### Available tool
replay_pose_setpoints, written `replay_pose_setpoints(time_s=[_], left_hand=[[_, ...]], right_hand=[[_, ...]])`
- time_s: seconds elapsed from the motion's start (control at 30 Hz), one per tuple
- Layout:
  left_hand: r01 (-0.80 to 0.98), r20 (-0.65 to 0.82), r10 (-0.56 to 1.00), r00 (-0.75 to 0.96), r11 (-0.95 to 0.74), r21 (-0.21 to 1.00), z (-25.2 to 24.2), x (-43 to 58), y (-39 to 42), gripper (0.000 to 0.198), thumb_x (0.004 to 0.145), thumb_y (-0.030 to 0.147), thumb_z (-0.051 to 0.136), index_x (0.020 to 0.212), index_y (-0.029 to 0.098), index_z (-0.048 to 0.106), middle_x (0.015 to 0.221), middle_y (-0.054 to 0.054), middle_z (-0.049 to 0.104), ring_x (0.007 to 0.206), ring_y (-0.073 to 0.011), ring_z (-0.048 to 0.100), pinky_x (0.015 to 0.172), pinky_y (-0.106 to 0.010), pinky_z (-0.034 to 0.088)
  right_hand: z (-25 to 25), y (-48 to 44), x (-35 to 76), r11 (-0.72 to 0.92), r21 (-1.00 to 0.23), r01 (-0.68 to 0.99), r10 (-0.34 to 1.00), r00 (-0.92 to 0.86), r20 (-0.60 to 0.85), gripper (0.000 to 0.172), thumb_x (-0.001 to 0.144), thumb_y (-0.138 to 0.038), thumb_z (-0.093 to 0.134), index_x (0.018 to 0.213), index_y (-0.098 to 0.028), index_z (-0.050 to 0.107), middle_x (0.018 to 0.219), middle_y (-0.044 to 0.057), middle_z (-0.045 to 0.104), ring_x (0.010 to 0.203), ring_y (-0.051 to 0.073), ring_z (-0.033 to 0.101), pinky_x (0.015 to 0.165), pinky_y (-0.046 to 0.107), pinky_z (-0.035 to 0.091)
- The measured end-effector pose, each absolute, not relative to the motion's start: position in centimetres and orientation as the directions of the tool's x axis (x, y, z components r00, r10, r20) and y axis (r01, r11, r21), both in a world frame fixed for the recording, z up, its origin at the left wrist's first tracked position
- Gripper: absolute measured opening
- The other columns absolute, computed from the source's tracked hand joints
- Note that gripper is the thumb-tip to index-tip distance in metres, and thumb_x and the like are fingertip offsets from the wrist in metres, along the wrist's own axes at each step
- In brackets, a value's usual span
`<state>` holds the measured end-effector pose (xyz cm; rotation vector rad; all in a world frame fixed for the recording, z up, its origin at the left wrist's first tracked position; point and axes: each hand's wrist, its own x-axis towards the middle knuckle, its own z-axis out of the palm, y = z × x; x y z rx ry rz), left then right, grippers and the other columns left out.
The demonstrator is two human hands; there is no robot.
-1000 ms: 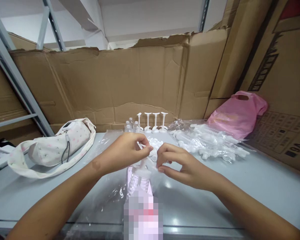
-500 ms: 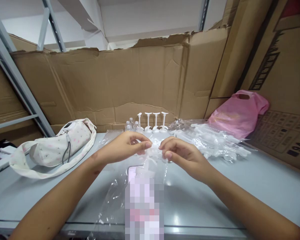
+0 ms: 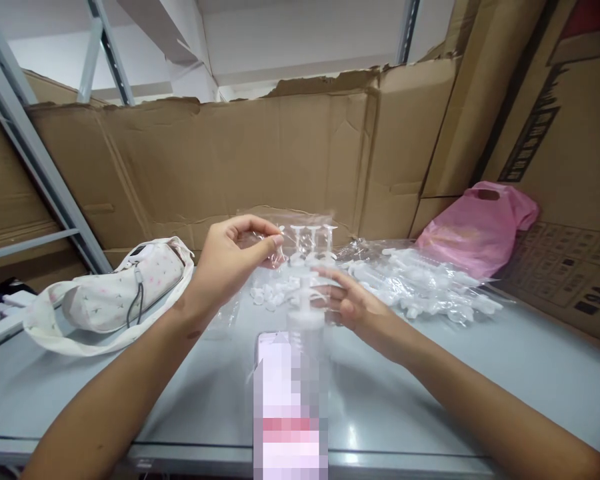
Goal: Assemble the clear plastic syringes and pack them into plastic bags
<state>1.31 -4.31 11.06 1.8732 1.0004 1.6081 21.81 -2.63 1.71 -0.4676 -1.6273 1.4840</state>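
Observation:
My left hand (image 3: 247,247) pinches the top edge of a clear plastic bag (image 3: 253,223) between thumb and fingertips, holding it up over the table. A whitish, translucent pump-like piece (image 3: 305,317) shows blurred at the bag's lower right, and I cannot tell whether it is inside or behind the film. My right hand (image 3: 357,303) is beside this piece, its fingers apart and pointing left. Contact between those fingers and the bag is unclear. Behind the bag stand several white pump heads (image 3: 313,243), upright in a row. Small clear caps (image 3: 265,295) lie below my left hand.
A phone (image 3: 271,341), mostly pixelated, is at the table's (image 3: 405,413) front middle. To the right lies a clear bag of white pump parts (image 3: 425,283), with a pink plastic bag (image 3: 473,227) behind. A pale patterned bag (image 3: 115,300) sits left. Cardboard (image 3: 250,160) walls the back.
My left hand has risen and moved slightly left, lifting the bag's top edge. My right hand's fingers have spread and shifted slightly right. The bag now hangs higher, in front of the pump heads.

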Motion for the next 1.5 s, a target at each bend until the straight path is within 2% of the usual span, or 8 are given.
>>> replay_pose_setpoints(time_s=[0.13, 0.47, 0.7, 0.8, 0.93, 1.27, 1.37, 1.5], left_hand=[[0.168, 0.705, 0.708, -0.049, -0.690, 0.704, 11.2, 1.9, -4.2, 0.011, 0.073, 0.023, 0.067, 0.077, 0.014, 0.060, 0.076, -0.001, 0.060, 0.058, -0.0100, 0.062, 0.053, -0.020, 0.054], [0.031, 0.683, 0.720, -0.126, -0.685, 0.728, 8.4, 2.9, -3.2, 0.018, 0.079, 0.030, 0.063, 0.089, 0.019, 0.054, 0.100, -0.004, 0.054, 0.074, -0.0115, 0.059, 0.057, -0.023, 0.057], [-0.172, 0.536, 0.842, -0.067, -0.539, 0.825, 7.1, 1.9, -4.3, 0.066, 0.078, 0.030, 0.067, 0.130, 0.034, 0.027, 0.132, -0.009, 0.044, 0.107, -0.0211, 0.057, 0.084, -0.037, 0.054], [-0.142, 0.270, 0.942, 0.198, -0.245, 0.959, 5.8, 1.0, -4.5, 0.060, 0.074, 0.035, 0.070, 0.125, 0.022, 0.041, 0.116, -0.013, 0.058, 0.098, -0.0223, 0.062, 0.085, -0.038, 0.052], [-0.012, -0.011, 0.890, 0.455, 0.018, 1.000, 3.6, 1.1, -4.3, 0.042, 0.069, 0.037, 0.074, 0.102, 0.013, 0.063, 0.103, -0.012, 0.066, 0.090, -0.0203, 0.065, 0.085, -0.035, 0.049], [-0.012, 0.110, 0.969, 0.221, -0.110, 0.994, 1.7, 2.9, -4.3, 0.017, 0.071, 0.025, 0.070, 0.080, 0.010, 0.067, 0.067, -0.003, 0.065, 0.062, -0.0114, 0.061, 0.063, -0.024, 0.048], [0.042, 0.126, 0.971, 0.204, -0.138, 0.990, 1.5, 3.1, -4.4, 0.018, 0.073, 0.024, 0.068, 0.084, 0.011, 0.066, 0.079, -0.006, 0.067, 0.069, -0.0143, 0.064, 0.064, -0.026, 0.049], [0.020, 0.065, 0.942, 0.328, -0.076, 0.997, 1.6, 3.0, -4.4, 0.043, 0.066, 0.026, 0.075, 0.105, 0.016, 0.061, 0.100, -0.009, 0.065, 0.076, -0.0167, 0.065, 0.066, -0.029, 0.051]], right_hand=[[1.3, -3.1, 21.2, 0.148, -0.956, -0.255, 0.679, -0.676, 0.285, 0.072, 0.071, -0.043, 0.072, 0.132, -0.028, 0.037, 0.127, 0.011, 0.051, 0.114, 0.026, 0.053, 0.095, 0.042, 0.042], [0.9, -3.4, 20.5, 0.151, -0.974, -0.171, 0.740, -0.633, 0.226, 0.078, 0.066, -0.041, 0.076, 0.132, -0.026, 0.036, 0.125, 0.013, 0.055, 0.111, 0.028, 0.054, 0.096, 0.049, 0.038], [1.6, -3.5, 20.9, 0.165, -0.959, -0.229, 0.839, -0.479, 0.259, 0.055, 0.072, -0.037, 0.071, 0.121, -0.027, 0.048, 0.114, 0.008, 0.062, 0.109, 0.028, 0.056, 0.094, 0.044, 0.042], [1.6, -3.1, 21.1, 0.182, -0.945, -0.273, 0.880, -0.383, 0.280, 0.056, 0.074, -0.038, 0.069, 0.124, -0.028, 0.046, 0.119, 0.008, 0.060, 0.111, 0.027, 0.055, 0.093, 0.042, 0.043], [1.4, -2.9, 21.1, 0.181, -0.935, -0.306, 0.890, -0.352, 0.288, 0.054, 0.076, -0.035, 0.067, 0.125, -0.029, 0.044, 0.127, 0.007, 0.054, 0.115, 0.026, 0.052, 0.091, 0.040, 0.044], [1.2, -3.3, 20.3, 0.124, -0.932, -0.341, 0.898, -0.362, 0.251, 0.058, 0.074, -0.034, 0.070, 0.126, -0.028, 0.043, 0.129, 0.006, 0.053, 0.118, 0.025, 0.049, 0.095, 0.037, 0.042], [1.2, -3.3, 20.4, 0.101, -0.949, -0.300, 0.933, -0.303, 0.195, 0.067, 0.072, -0.038, 0.072, 0.129, -0.028, 0.039, 0.127, 0.008, 0.054, 0.118, 0.026, 0.050, 0.092, 0.037, 0.045], [1.2, -3.5, 20.4, 0.040, -0.967, -0.252, 0.958, -0.266, 0.108, 0.077, 0.069, -0.039, 0.073, 0.134, -0.027, 0.033, 0.113, 0.008, 0.061, 0.103, 0.025, 0.059, 0.085, 0.037, 0.048]])
